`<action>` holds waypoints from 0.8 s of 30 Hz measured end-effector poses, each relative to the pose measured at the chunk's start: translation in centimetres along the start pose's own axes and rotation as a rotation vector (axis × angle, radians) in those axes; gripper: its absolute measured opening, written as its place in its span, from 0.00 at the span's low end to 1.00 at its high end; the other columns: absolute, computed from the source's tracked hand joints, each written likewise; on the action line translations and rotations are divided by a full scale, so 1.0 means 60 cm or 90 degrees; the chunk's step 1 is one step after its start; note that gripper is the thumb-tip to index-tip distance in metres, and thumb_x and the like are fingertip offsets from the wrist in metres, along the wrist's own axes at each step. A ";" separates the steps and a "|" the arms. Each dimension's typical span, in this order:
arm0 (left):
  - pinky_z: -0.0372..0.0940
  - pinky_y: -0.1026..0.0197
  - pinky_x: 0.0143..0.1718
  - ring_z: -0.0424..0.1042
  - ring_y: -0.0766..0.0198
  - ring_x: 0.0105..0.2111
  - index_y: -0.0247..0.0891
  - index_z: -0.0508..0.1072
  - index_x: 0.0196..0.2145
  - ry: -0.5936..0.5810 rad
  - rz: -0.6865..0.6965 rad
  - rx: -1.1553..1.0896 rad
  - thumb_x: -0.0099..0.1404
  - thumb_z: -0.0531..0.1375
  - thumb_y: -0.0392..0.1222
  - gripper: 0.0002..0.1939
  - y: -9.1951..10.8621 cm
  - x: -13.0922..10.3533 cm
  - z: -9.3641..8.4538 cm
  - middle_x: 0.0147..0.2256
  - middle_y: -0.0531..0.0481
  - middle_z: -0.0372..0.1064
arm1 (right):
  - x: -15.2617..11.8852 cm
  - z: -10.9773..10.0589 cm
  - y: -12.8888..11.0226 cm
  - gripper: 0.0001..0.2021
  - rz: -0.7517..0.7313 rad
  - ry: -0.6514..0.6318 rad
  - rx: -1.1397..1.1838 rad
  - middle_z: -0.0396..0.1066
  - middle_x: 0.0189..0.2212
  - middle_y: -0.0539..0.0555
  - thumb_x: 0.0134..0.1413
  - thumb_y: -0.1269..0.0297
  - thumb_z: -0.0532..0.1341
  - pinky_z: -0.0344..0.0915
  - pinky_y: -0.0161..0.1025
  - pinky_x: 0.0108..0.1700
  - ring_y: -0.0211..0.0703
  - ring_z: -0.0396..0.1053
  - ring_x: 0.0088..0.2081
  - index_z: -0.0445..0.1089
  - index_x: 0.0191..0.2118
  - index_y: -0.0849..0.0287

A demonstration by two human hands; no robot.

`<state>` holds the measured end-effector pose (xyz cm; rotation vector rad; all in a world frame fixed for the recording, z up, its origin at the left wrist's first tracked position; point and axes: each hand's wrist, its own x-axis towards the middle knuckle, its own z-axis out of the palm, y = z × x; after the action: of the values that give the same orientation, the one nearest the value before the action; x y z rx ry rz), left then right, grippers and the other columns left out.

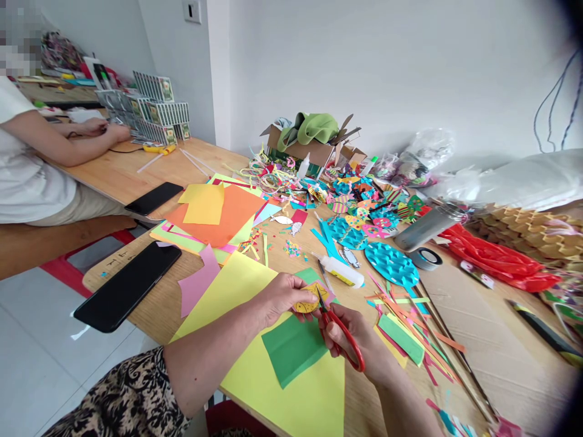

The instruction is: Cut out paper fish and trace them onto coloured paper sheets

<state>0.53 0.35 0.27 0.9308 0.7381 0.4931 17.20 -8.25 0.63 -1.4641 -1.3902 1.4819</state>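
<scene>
Pinched in my left hand (286, 295) is a yellow paper fish cutout (306, 303) with drawn dark markings. My right hand (348, 335) grips red-handled scissors (350, 346), their blades at the fish's right end, partly covered by my fingers. Some pink paper shows behind the fish. Below my hands a green paper rectangle (294, 349) lies on a large yellow sheet (314, 403). Just beyond them a white glue bottle (342, 272) rests on its side.
Colourful paper fish and scraps (346, 206) crowd the table's far side. Orange sheets (218, 215) and two black phones (130, 285) lie left. Paper strips (401, 337), a tape roll (426, 258) and a clear bottle (428, 226) are right. Another person's hands (107, 130) work far left.
</scene>
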 end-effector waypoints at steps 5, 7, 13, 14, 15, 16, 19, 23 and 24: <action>0.60 0.63 0.21 0.70 0.64 0.20 0.31 0.72 0.28 -0.004 -0.006 -0.001 0.42 0.65 0.46 0.17 0.002 -0.001 0.000 0.23 0.44 0.73 | 0.002 0.000 -0.002 0.28 -0.010 -0.004 -0.004 0.61 0.19 0.46 0.46 0.35 0.60 0.54 0.32 0.20 0.33 0.58 0.19 0.62 0.31 0.59; 0.60 0.63 0.21 0.70 0.63 0.20 0.31 0.72 0.29 -0.009 -0.011 0.003 0.42 0.65 0.47 0.18 0.003 -0.002 0.000 0.24 0.44 0.73 | 0.001 0.001 -0.004 0.28 -0.013 -0.002 -0.003 0.61 0.18 0.46 0.45 0.34 0.60 0.55 0.32 0.20 0.33 0.57 0.18 0.63 0.32 0.60; 0.58 0.66 0.21 0.69 0.66 0.23 0.34 0.71 0.27 0.056 0.024 0.012 0.43 0.67 0.48 0.17 0.000 0.000 0.000 0.23 0.51 0.70 | 0.001 -0.001 -0.003 0.28 -0.007 -0.001 -0.019 0.62 0.18 0.47 0.45 0.34 0.60 0.53 0.32 0.20 0.34 0.59 0.18 0.60 0.29 0.58; 0.57 0.66 0.22 0.67 0.67 0.23 0.34 0.71 0.25 0.075 0.040 0.010 0.42 0.67 0.47 0.16 -0.001 0.001 0.000 0.23 0.52 0.69 | 0.001 -0.001 -0.002 0.27 -0.007 0.002 -0.020 0.62 0.17 0.47 0.46 0.34 0.60 0.53 0.32 0.20 0.34 0.60 0.18 0.60 0.29 0.58; 0.56 0.67 0.22 0.66 0.69 0.23 0.34 0.71 0.25 0.086 0.054 0.007 0.42 0.67 0.46 0.15 -0.002 0.002 -0.001 0.23 0.53 0.68 | 0.002 -0.001 -0.003 0.27 -0.007 0.004 -0.018 0.62 0.17 0.47 0.46 0.35 0.60 0.52 0.32 0.20 0.34 0.60 0.18 0.60 0.29 0.58; 0.56 0.67 0.23 0.65 0.70 0.22 0.34 0.71 0.24 0.088 0.063 0.003 0.42 0.68 0.45 0.14 -0.003 0.002 -0.001 0.22 0.54 0.67 | 0.002 0.000 -0.004 0.27 -0.006 0.004 -0.015 0.62 0.18 0.47 0.46 0.35 0.60 0.53 0.32 0.20 0.34 0.60 0.18 0.60 0.29 0.58; 0.56 0.66 0.24 0.65 0.70 0.22 0.33 0.71 0.24 0.068 0.073 -0.020 0.42 0.69 0.45 0.15 -0.004 0.003 -0.002 0.22 0.53 0.68 | 0.001 0.003 -0.013 0.28 -0.004 -0.006 -0.010 0.64 0.19 0.48 0.44 0.35 0.61 0.54 0.32 0.22 0.35 0.62 0.20 0.60 0.29 0.59; 0.56 0.65 0.25 0.65 0.69 0.22 0.33 0.70 0.24 0.054 0.069 -0.081 0.41 0.70 0.44 0.17 -0.002 0.003 -0.003 0.22 0.52 0.68 | 0.000 0.007 -0.027 0.30 -0.012 -0.018 -0.014 0.65 0.21 0.50 0.43 0.33 0.60 0.53 0.32 0.22 0.35 0.63 0.21 0.61 0.29 0.60; 0.55 0.66 0.24 0.65 0.70 0.22 0.33 0.69 0.24 0.057 0.068 -0.096 0.42 0.70 0.44 0.17 -0.002 0.004 -0.004 0.22 0.52 0.68 | -0.001 0.008 -0.028 0.30 -0.013 -0.017 -0.012 0.65 0.20 0.50 0.43 0.33 0.60 0.53 0.32 0.22 0.35 0.63 0.21 0.61 0.29 0.60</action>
<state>0.52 0.54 0.01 0.8134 0.7232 0.6787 16.37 -7.97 2.16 -1.4415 -1.4349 1.4845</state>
